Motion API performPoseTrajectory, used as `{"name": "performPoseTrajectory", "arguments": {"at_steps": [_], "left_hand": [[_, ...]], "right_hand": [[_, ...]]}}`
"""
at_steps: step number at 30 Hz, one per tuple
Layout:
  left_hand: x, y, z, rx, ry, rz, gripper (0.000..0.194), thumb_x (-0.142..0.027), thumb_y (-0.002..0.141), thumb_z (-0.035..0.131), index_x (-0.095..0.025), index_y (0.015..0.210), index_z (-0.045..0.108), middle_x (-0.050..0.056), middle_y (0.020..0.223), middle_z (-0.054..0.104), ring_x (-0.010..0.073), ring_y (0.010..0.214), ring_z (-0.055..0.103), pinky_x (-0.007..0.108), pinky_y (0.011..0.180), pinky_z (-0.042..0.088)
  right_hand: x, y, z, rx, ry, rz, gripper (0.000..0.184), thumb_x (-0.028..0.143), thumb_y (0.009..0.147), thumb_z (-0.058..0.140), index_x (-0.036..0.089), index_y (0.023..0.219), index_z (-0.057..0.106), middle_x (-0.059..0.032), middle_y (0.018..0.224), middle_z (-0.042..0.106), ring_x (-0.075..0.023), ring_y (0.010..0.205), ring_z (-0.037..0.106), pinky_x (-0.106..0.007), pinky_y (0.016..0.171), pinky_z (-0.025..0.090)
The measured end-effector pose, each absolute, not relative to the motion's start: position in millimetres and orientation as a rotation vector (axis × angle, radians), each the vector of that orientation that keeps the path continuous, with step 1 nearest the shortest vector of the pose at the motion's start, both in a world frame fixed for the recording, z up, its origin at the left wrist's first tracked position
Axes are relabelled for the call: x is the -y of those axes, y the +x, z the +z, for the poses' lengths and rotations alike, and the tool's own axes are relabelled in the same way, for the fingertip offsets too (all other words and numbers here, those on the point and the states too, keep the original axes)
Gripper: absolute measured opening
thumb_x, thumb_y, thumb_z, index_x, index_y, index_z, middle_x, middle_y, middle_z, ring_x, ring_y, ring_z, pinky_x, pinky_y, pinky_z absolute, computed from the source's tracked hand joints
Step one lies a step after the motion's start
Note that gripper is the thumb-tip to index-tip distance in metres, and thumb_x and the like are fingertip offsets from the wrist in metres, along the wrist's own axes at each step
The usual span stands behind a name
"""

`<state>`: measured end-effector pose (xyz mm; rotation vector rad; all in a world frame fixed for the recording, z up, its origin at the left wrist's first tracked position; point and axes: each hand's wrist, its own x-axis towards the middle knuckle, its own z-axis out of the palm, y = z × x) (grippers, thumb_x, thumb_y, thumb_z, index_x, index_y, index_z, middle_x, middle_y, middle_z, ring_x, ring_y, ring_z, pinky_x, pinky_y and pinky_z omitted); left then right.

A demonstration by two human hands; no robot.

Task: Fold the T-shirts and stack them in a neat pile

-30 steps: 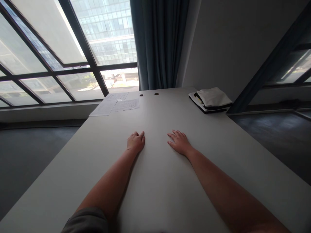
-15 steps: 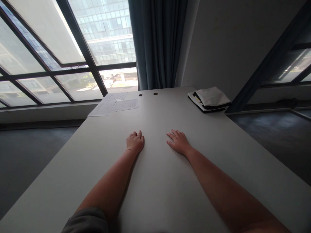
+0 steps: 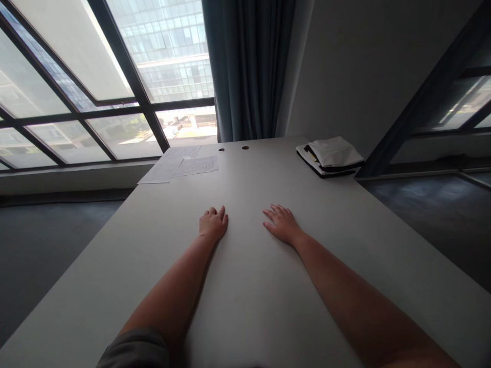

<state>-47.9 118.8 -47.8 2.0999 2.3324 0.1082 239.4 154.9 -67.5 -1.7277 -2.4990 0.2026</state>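
Both arms stretch forward over a white table (image 3: pixel 245 276). My left hand (image 3: pixel 214 223) rests palm down on the tabletop, index finger extended and the other fingers somewhat bent, holding nothing. To its right, my right hand (image 3: pixel 282 223) lies flat on the same surface with its fingers spread, also holding nothing. A gap of bare tabletop separates the two hands. Beyond my left hand are sheets of printed paper (image 3: pixel 197 166). Farther off from my right hand sits a white fabric pouch with black edging (image 3: pixel 337 153); something yellow shows inside its left opening.
Two round cable holes, a left one (image 3: pixel 221 150) and a right one (image 3: pixel 245 147), are near the table's far edge. Behind it hang a dark blue curtain (image 3: pixel 249 71) and a grey wall (image 3: pixel 356 66). Large framed windows (image 3: pixel 176 51) fill the left. Dark floor (image 3: pixel 49 240) lies beside the table.
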Motion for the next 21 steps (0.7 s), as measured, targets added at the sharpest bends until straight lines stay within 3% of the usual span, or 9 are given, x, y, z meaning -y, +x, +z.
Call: {"name": "performPoseTrajectory", "arguments": {"at_steps": [6,12,21], "left_hand": [[-119,-48,-50,-2.322,2.126,0.117,0.057,-0.052,0.105,0.033,-0.036,0.158,0.048,0.012,0.134,0.061,0.0302,0.118,0.057,0.042,0.099,0.045],[-122,-45,-56,-2.433,2.044,0.122,0.06,-0.047,0.104,0.032,-0.027,0.159,0.047,0.015,0.137,0.061,0.0319,0.12,0.056,0.043,0.099,0.046],[-124,-49,-53,-2.523,1.924,0.143,0.063,-0.046,0.102,0.034,-0.017,0.156,0.049,0.019,0.138,0.06,0.0333,0.123,0.055,0.043,0.097,0.047]], "right_hand": [[-155,236,-69,2.48,-1.731,0.179,0.06,0.051,0.101,0.048,0.027,0.156,0.051,-0.0139,0.168,0.037,-0.0316,0.154,0.03,-0.052,0.125,0.018],[-171,206,-70,2.451,-1.792,0.182,0.059,0.055,0.105,0.036,0.033,0.159,0.046,-0.0109,0.171,0.031,-0.0323,0.155,0.024,-0.065,0.123,0.012],[-221,161,-68,2.419,-1.856,0.197,0.062,0.058,0.106,0.029,0.04,0.166,0.03,-0.0107,0.173,0.025,-0.0367,0.156,0.022,-0.073,0.119,0.013]]}}
